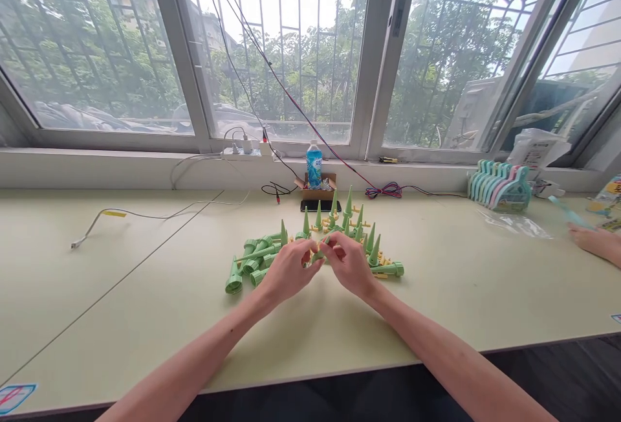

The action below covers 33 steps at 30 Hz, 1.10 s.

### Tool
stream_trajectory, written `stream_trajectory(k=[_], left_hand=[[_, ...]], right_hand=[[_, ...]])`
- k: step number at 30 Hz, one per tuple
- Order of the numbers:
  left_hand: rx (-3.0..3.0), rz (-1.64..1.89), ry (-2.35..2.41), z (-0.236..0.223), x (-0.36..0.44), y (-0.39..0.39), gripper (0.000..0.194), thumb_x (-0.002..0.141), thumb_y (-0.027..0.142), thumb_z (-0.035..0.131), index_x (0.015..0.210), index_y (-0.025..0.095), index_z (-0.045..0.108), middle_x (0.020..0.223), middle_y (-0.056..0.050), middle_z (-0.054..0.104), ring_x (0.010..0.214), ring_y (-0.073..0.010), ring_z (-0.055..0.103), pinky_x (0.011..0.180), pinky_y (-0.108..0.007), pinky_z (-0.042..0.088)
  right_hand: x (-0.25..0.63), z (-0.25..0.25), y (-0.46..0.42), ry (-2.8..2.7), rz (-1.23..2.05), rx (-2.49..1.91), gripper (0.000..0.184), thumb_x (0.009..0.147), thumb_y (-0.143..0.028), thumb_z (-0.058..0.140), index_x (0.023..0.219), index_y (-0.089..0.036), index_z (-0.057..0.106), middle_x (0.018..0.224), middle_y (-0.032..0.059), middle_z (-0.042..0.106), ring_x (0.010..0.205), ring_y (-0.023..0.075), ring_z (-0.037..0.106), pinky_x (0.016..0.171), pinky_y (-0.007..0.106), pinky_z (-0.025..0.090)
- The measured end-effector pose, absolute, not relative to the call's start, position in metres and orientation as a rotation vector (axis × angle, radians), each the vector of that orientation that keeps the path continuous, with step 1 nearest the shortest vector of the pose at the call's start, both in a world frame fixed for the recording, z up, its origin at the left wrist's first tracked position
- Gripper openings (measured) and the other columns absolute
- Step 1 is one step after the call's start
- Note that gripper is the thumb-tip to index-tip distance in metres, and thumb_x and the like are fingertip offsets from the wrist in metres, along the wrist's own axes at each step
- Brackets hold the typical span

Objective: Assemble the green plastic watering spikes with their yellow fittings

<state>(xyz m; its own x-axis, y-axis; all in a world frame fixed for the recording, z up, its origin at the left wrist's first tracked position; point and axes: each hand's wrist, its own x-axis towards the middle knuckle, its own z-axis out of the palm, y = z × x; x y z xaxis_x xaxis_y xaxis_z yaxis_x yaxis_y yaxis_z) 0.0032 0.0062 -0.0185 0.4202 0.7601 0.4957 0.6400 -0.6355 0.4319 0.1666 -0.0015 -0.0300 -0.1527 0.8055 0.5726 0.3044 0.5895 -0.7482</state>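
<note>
My left hand and my right hand meet over the middle of the table, fingers closed in a pinch. Between them is a green plastic spike, partly hidden by the fingers, with a bit of yellow showing at my left fingertips. To the left lie several green spikes with ribbed round caps on their sides. Behind and to the right of my hands, several green cone-shaped spikes stand upright with small yellow valve-like pieces. Another green spike lies beside my right hand.
A black phone and a small cardboard box with a blue bottle stand behind the pile. Cables lie near the window. Pastel hangers stand at right; another person's hand holds a light-blue strip. A white cable crosses the left side.
</note>
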Motion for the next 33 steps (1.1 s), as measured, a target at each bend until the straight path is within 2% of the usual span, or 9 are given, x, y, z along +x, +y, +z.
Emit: stream_trajectory(k=[8,14,18,21,26,28,33], left_hand=[[2.539,0.966,1.200,-0.024,0.004,0.008,0.014,0.085,0.022,0.051,0.075,0.018,0.060,0.067,0.000,0.050,0.062,-0.0125,0.045,0.057,-0.024,0.036],[2.528,0.988,1.202,-0.027,0.005,0.009,0.016,0.085,0.020,0.049,0.069,0.017,0.051,0.067,0.000,0.050,0.062,-0.0124,0.045,0.057,-0.024,0.035],[2.459,1.038,1.195,-0.028,0.006,0.008,0.006,0.085,0.024,0.052,0.081,0.019,0.050,0.066,0.003,0.049,0.060,-0.0116,0.044,0.056,-0.023,0.035],[2.390,1.118,1.185,-0.025,0.007,0.005,0.009,0.084,0.026,0.053,0.087,0.020,0.046,0.065,0.005,0.046,0.057,-0.0103,0.042,0.054,-0.022,0.034],[2.492,1.108,1.020,-0.022,0.008,-0.002,0.016,0.085,0.020,0.049,0.071,0.019,0.043,0.060,0.005,0.044,0.053,-0.0080,0.038,0.054,-0.021,0.033],[2.592,1.025,0.901,-0.022,0.009,-0.005,0.021,0.085,0.018,0.048,0.065,0.018,0.042,0.057,0.005,0.042,0.052,-0.0075,0.036,0.053,-0.021,0.031],[2.723,0.882,0.781,-0.023,0.012,-0.009,0.026,0.084,0.017,0.048,0.059,0.017,0.041,0.053,0.005,0.040,0.048,-0.0071,0.031,0.050,-0.021,0.028]], right_hand=[[0.166,-0.034,0.000,-1.791,0.487,-0.883,0.017,0.093,-0.034,0.048,0.084,-0.019,0.049,0.072,-0.0020,0.052,0.049,0.0071,0.039,0.048,0.022,0.032],[0.164,-0.042,0.002,-1.833,0.401,-0.900,0.016,0.093,-0.032,0.047,0.082,-0.020,0.049,0.067,-0.0027,0.050,0.049,0.0084,0.037,0.049,0.021,0.032],[0.163,-0.048,0.002,-1.794,0.278,-0.927,0.017,0.093,-0.029,0.046,0.079,-0.020,0.047,0.064,-0.0037,0.047,0.048,0.0083,0.036,0.048,0.021,0.031],[0.164,-0.049,0.003,-1.721,0.169,-0.935,0.019,0.093,-0.030,0.047,0.076,-0.020,0.046,0.061,-0.0045,0.047,0.046,0.0075,0.036,0.047,0.020,0.031],[0.166,-0.034,0.005,-1.565,0.024,-0.996,0.021,0.092,-0.033,0.051,0.076,-0.020,0.046,0.057,-0.0059,0.046,0.043,0.0069,0.039,0.047,0.020,0.033],[0.165,-0.024,0.009,-1.582,0.048,-1.006,0.021,0.093,-0.033,0.049,0.077,-0.019,0.047,0.061,-0.0050,0.052,0.042,0.0060,0.039,0.047,0.020,0.032],[0.156,0.004,0.035,-1.604,-0.038,-0.953,0.023,0.095,-0.036,0.046,0.079,-0.019,0.047,0.063,-0.0034,0.055,0.044,0.0074,0.043,0.050,0.020,0.033]])
